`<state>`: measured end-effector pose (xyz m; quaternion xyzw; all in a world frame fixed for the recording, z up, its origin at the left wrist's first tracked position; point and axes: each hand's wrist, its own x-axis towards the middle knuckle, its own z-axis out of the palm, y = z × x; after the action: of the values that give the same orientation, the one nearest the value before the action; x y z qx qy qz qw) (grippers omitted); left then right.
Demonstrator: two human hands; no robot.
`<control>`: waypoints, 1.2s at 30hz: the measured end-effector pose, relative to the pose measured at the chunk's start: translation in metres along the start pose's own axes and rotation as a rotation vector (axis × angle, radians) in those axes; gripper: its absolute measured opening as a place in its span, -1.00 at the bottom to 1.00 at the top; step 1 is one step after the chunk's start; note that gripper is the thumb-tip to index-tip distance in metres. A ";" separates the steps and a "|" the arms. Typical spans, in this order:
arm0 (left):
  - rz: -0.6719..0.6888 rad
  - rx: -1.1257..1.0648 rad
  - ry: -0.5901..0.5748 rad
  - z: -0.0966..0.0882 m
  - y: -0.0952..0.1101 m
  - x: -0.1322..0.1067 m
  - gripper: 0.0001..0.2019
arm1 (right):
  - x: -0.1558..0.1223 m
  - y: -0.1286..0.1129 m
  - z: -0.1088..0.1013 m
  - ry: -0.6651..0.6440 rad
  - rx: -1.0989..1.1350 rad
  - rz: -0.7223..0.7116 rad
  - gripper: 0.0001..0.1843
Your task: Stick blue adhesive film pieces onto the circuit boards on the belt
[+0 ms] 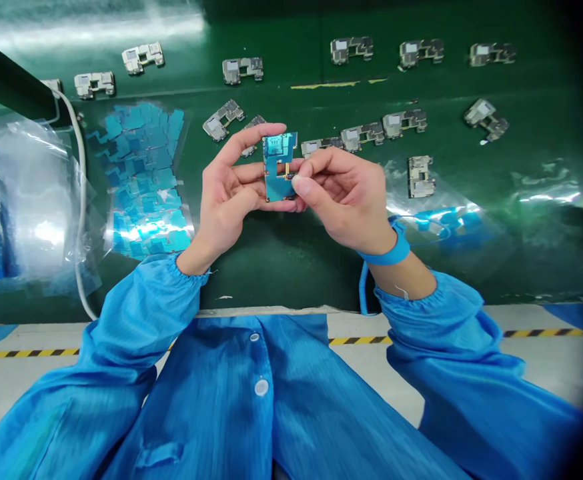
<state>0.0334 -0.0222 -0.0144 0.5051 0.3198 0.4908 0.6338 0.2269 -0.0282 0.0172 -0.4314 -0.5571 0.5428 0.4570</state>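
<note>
Held up in front of me is a small circuit board with a blue-green face, a shiny square part near its top and a gap on its right side. My left hand grips it from the left, index finger over the top edge and other fingers behind. My right hand pinches the board's right edge between thumb and forefinger; whether those fingertips also hold a small piece is hidden. A blue wrist strap circles my right wrist, and its coiled cord hangs down at the table edge.
Several similar boards, such as one upright board, lie scattered on the green table. A stack of blue flat pieces sits left of my hands. Plastic bags and a white cable are at far left; clear film lies right.
</note>
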 end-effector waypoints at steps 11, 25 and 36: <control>0.040 0.004 0.051 0.005 -0.008 0.001 -0.19 | 0.001 0.002 -0.001 0.007 -0.014 0.009 -0.50; -0.015 -0.053 0.088 0.000 -0.003 0.002 -0.13 | -0.004 -0.001 -0.001 0.126 -0.074 -0.130 -0.53; 0.066 0.002 0.023 0.000 -0.003 0.002 -0.22 | 0.001 0.005 0.002 0.045 -0.014 -0.087 -0.47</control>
<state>0.0348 -0.0206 -0.0175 0.5104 0.3107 0.5169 0.6129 0.2241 -0.0271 0.0127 -0.4218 -0.5687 0.5088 0.4895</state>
